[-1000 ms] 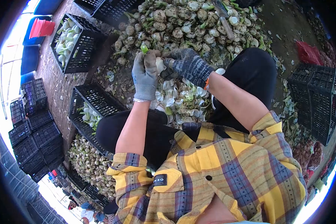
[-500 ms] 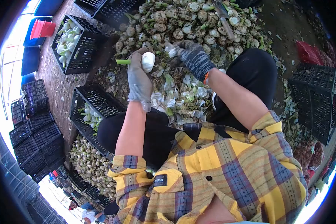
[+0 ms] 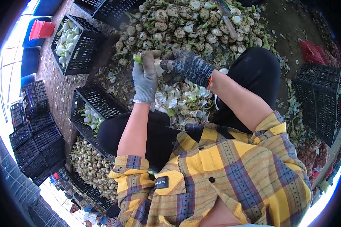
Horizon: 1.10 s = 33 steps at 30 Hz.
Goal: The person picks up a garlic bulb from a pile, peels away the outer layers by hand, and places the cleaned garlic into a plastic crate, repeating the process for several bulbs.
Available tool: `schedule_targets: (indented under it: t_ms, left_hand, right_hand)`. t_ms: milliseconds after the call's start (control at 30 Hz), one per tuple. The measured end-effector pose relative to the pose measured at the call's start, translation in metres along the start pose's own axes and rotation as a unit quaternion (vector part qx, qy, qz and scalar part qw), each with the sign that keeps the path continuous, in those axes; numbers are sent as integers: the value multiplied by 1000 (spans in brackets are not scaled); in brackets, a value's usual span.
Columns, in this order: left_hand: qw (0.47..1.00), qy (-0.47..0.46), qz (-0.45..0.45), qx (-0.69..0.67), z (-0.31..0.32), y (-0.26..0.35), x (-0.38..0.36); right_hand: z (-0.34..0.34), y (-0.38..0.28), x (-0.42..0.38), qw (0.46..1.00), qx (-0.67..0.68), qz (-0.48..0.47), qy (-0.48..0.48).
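My left hand (image 3: 145, 73), in a thin light-grey glove, is closed around a garlic bulb (image 3: 159, 68). Its green stem (image 3: 137, 58) pokes out on the left between thumb and fingers. My right hand (image 3: 187, 66), in a dark knitted glove, meets the bulb from the right with fingers bent against its side. The two hands hide most of the bulb. Below them lies a litter of white and green garlic skins (image 3: 185, 100). A heap of dirty, unpeeled garlic bulbs (image 3: 193, 22) rises just beyond both hands.
A long-handled tool (image 3: 227, 22) lies on the heap. Black crates with cleaned garlic stand at left, one farther crate (image 3: 79, 47) and one nearer crate (image 3: 98, 99) beside my knee. More garlic (image 3: 91, 162) is spread at lower left. Another black crate (image 3: 316, 102) stands right, near a red sack (image 3: 313, 52).
My left hand has turned the bulb, so the stem points more toward me and the white side is mostly covered. My right hand has moved left onto the bulb; the loose skin it pinched is out of sight.
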<state>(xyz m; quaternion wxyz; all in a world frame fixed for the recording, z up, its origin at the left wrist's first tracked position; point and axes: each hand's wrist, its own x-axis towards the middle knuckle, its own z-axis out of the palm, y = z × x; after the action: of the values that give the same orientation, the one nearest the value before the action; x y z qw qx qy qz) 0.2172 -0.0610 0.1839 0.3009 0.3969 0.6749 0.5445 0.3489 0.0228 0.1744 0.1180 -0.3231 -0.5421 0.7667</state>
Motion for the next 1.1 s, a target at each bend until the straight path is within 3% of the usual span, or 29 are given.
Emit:
schedule_targets:
  t_ms: [100,233,333,400,433,567,667,767,800,833,900,933,967,1067,1100]
  left_hand:
    - [996,-13,-69,-59,0,3,-2]
    - [1000,31,-1,-6,2,-12,3]
    - [998,54,-32,-14,4,-3,-1]
    - [996,58,-51,-36,3,-7,-1]
    - [998,58,-18,-17,2,-8,-1]
    - [999,45,-14,-15,0,-14,-3]
    - [995,67,-44,-64,4,-3,0]
    - [986,76,-106,-108,1,7,6]
    - [985,67,-103,-123,0,8,6]
    - [984,58,-99,-139,-2,8,6]
    - [980,47,-105,-162,-3,9,4]
    - [978,44,-112,-173,-3,9,3]
    - [975,42,-119,-183,-2,10,2]
    - [998,6,-41,-54,-3,11,0]
    - [981,-11,-147,-126,-5,14,-3]
  right_hand:
    - [-3,3,3,994,-106,-13,37]
    - [-3,23,14,972,-193,-87,102]
    - [3,6,4,983,-136,-64,106]
    - [2,2,6,975,-194,-20,110]
    - [1,1,7,968,-223,4,112]
    - [6,11,5,961,-242,-94,93]
    - [4,19,16,972,-154,-91,151]
    - [-7,-2,7,929,-328,-34,170]
    - [-12,11,13,932,-322,-84,143]
    - [-18,33,25,933,-314,-134,116]
    - [-11,23,19,981,-144,-108,71]
    - [-4,13,9,998,21,-29,51]
    - [2,-5,0,981,185,50,31]
    - [6,-21,-6,995,51,69,-51]
    - [4,-14,4,988,-144,3,-61]
